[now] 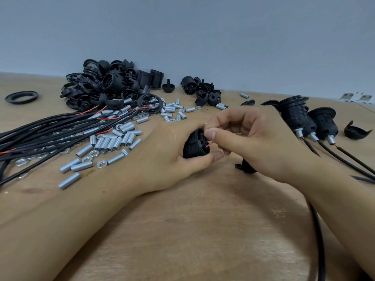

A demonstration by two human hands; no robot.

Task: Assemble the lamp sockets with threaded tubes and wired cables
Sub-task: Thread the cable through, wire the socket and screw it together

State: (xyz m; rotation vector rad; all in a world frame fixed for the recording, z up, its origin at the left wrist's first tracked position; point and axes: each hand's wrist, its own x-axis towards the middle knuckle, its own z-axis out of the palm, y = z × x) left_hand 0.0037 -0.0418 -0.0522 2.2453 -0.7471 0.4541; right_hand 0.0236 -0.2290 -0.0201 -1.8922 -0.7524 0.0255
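Note:
My left hand [168,157] grips a black lamp socket body [194,146] just above the wooden table [203,230]. My right hand [253,138] pinches a thin red wire [209,144] at the socket's open end, thumb and fingertips together. A black cable [318,236] runs from under my right wrist toward the near edge. A black cap piece [246,166] lies on the table below my right hand, partly hidden.
Loose silver threaded tubes [113,141] and nuts [95,154] are scattered at left centre, beside a bundle of black cables [50,128]. A heap of black socket parts [109,84] sits at the back. Three assembled sockets [308,120] with cables lie at right.

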